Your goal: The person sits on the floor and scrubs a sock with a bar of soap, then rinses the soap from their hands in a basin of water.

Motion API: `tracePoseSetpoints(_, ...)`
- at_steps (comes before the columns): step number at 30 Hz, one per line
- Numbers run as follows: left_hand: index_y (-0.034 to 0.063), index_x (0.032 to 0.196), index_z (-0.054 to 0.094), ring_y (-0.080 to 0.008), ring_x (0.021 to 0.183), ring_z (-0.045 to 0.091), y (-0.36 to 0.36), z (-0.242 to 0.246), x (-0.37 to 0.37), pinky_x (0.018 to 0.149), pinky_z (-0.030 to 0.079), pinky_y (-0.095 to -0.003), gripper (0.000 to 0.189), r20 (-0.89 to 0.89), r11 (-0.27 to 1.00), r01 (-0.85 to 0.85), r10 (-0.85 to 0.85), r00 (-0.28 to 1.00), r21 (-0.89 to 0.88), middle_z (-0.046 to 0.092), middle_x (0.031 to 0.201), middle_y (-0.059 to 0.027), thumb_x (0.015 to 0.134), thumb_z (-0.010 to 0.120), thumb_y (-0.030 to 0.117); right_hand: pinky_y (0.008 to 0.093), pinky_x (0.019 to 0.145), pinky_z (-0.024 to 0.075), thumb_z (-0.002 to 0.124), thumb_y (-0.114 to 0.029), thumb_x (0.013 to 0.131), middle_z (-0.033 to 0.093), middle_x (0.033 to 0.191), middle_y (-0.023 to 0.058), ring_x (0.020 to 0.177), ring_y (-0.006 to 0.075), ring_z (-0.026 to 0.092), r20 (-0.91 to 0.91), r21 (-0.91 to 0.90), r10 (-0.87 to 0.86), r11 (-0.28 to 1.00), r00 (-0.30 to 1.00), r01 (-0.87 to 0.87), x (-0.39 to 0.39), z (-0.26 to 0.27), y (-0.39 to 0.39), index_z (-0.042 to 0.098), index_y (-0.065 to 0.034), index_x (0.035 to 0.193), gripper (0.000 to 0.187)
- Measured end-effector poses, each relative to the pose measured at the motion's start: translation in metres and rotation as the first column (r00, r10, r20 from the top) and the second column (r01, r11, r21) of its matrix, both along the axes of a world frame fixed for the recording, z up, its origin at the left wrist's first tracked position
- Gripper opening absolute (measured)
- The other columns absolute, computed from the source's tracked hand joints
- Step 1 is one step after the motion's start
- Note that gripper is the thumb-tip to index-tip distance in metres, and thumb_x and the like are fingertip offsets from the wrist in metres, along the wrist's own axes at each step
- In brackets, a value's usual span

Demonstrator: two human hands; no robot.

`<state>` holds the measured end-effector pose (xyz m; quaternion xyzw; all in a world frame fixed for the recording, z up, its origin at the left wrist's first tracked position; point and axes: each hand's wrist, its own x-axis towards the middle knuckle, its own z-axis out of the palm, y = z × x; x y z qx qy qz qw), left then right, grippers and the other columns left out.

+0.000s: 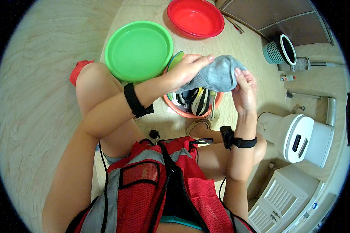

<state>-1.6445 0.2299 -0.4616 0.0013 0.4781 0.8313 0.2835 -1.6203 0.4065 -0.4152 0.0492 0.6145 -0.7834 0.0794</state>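
Observation:
Between both hands is a grey-blue knitted sock (221, 74) with a ribbed part, stretched over the coral basin (180, 113). My left hand (188, 68) grips its ribbed side. The fingers and thumb of my right hand (245, 90) pinch its far right edge. Below the sock, the basin holds bunched striped fabric items (200, 102) in black, white and yellow. A lime-green item with a blue rim (175, 60) leans at the basin's left side, partly hidden by my left hand. The sock covers much of the basin's inside.
A green basin (138, 51) and a red basin (196, 19) stand on the floor beyond. At the right are a toilet (297, 137), a louvred white cabinet (283, 192), a waste basket (275, 52) and a small bottle (286, 77). Thin sticks (234, 24) lie by the dark panel.

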Motion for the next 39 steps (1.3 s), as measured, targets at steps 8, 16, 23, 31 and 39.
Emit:
tracePoseSetpoints(8, 0.0082, 0.081, 0.06, -0.006, 0.067, 0.048, 0.022, -0.037, 0.004, 0.063, 0.043, -0.0236, 0.027, -0.08, 0.993, -0.09, 0.084, 0.993, -0.071, 0.055, 0.074, 0.0033, 0.092, 0.046, 0.029, 0.0387, 0.043, 0.0397, 0.054, -0.02, 0.083, 0.05, 0.049, 0.0144, 0.043, 0.0302, 0.052, -0.545, 0.836, 0.434, 0.21, 0.718, 0.507, 0.013, -0.017, -0.057, 0.052, -0.0057, 0.061, 0.026)
tracePoseSetpoints(16, 0.0081, 0.061, 0.051, -0.0057, 0.058, 0.042, 0.018, -0.032, 0.005, 0.057, 0.04, -0.0252, 0.039, -0.173, 0.96, -0.058, 0.01, 0.985, -0.274, 0.046, 0.058, 0.0046, 0.091, 0.046, 0.032, 0.0373, 0.036, 0.0362, 0.055, -0.018, 0.081, 0.043, 0.041, 0.0126, 0.035, 0.0286, 0.045, -0.65, 0.751, 0.498, 0.301, 0.574, 0.588, 0.017, -0.029, -0.067, 0.046, -0.0076, 0.05, 0.034)
tracePoseSetpoints(23, 0.0024, 0.07, 0.059, -0.0093, 0.052, 0.047, 0.02, -0.031, 0.004, 0.05, 0.04, -0.0278, 0.044, 0.113, 0.995, -0.037, 0.048, 0.992, -0.094, 0.053, 0.059, -0.0012, 0.093, 0.042, 0.035, 0.0359, 0.038, 0.0351, 0.061, -0.018, 0.076, 0.043, 0.044, 0.0106, 0.037, 0.027, 0.046, -0.648, 0.75, 0.501, 0.29, 0.573, 0.594, 0.021, -0.033, -0.067, 0.046, -0.0094, 0.055, 0.027)
tracePoseSetpoints(31, -0.0013, 0.101, 0.058, -0.009, 0.078, 0.058, 0.005, 0.013, 0.002, 0.073, 0.046, -0.0232, 0.039, -0.085, 0.997, 0.061, -0.057, 0.995, 0.043, 0.062, 0.089, -0.0045, 0.094, 0.041, 0.033, 0.0242, 0.046, 0.0369, 0.039, -0.02, 0.095, 0.051, 0.057, 0.0017, 0.051, 0.0071, 0.047, -0.472, 0.577, 0.057, 0.774, 0.88, 0.259, 0.009, -0.009, -0.016, 0.051, -0.0001, 0.064, 0.038)
tracePoseSetpoints(39, -0.0019, 0.079, 0.061, -0.0077, 0.057, 0.05, 0.014, 0.016, 0.014, 0.055, 0.044, -0.0248, 0.05, -0.436, 0.999, -0.053, 0.041, 0.899, -0.015, 0.058, 0.064, -0.0028, 0.094, 0.039, 0.041, 0.0217, 0.048, 0.0325, 0.045, -0.026, 0.092, 0.049, 0.06, -0.001, 0.053, 0.0065, 0.043, -0.578, 0.556, -0.029, 0.718, 0.816, 0.419, 0.01, -0.019, -0.015, 0.056, -0.004, 0.07, 0.033)
